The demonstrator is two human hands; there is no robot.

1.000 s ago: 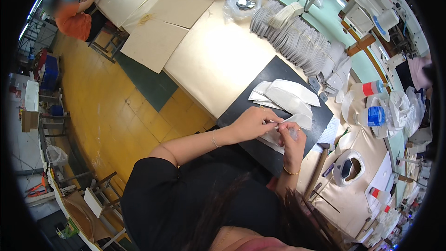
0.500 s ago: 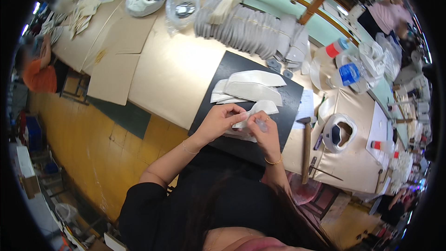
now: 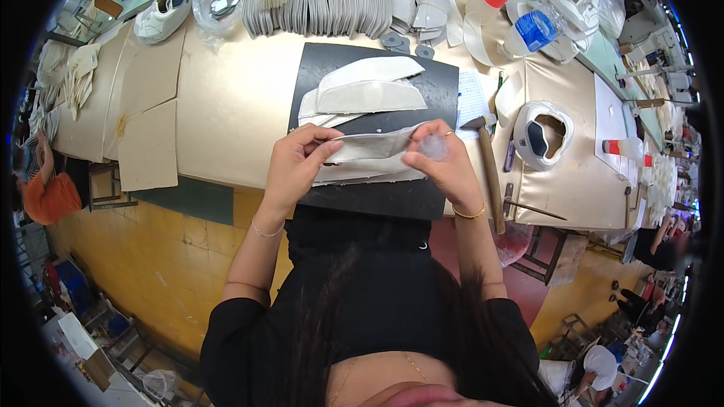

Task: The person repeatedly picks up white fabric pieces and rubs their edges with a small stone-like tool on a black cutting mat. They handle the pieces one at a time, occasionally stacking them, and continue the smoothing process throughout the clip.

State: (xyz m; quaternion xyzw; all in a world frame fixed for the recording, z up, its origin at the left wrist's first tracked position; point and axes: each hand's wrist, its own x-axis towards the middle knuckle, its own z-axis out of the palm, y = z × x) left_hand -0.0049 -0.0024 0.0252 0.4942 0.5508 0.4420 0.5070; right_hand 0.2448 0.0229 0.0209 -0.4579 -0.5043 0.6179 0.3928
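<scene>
From above, we look down at our 2 bare hands over a matte black rectangular board [image 3: 369, 201] on a pale gold, smooth-covered bench [image 3: 219, 90]. Between them is a thin, curved off-white panel [image 3: 373, 146], fabric-like. Its long axis runs left to right across our body, the right end slightly farther from us. Neither hand is clearly nearer: each is at 1 end.

Our left hand [image 3: 299, 164] pinches the left end between thumb and fingers. Our right hand [image 3: 446, 168] has its fingers bent around the right end; we cannot tell whether they are closed on it. A cloudy, translucent wad [image 3: 434, 147] sits in that hand.

Similar off-white layered pieces [image 3: 369, 174] lie just on our side of the panel; an overlapping pile of white curved pieces [image 3: 371, 96] lies beyond it. Right of the board is a wooden-handled hammer [image 3: 491, 173].
</scene>
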